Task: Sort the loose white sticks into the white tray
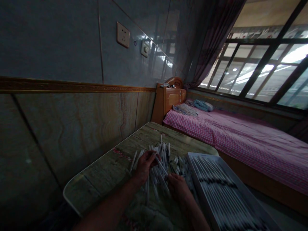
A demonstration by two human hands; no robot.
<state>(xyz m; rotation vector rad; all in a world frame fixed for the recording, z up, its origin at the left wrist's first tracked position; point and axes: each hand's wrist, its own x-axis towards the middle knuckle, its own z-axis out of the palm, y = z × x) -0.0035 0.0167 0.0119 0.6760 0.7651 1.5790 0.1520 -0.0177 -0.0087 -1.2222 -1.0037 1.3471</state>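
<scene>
My left hand (145, 164) is closed in a pinch at the upper end of a slim white pen-like tube (161, 165). At the tube's lower end my right hand (177, 185) is closed, its fingertips partly hidden. Around and under both hands lies a loose pile of white pen-like tubes (164, 152), pointing in different directions. Small white pieces, perhaps caps (177, 160), lie just right of the pile. The exact kind of the tubes is hard to make out in the dim light.
A white tray (189, 155) at the table's right holds rows of white sticks with dark sections (211, 170). The green patterned table (96, 186) stands against a tiled wall (79, 115). Beyond it is a bed with a pink checked cover (207, 128), below a window (250, 64).
</scene>
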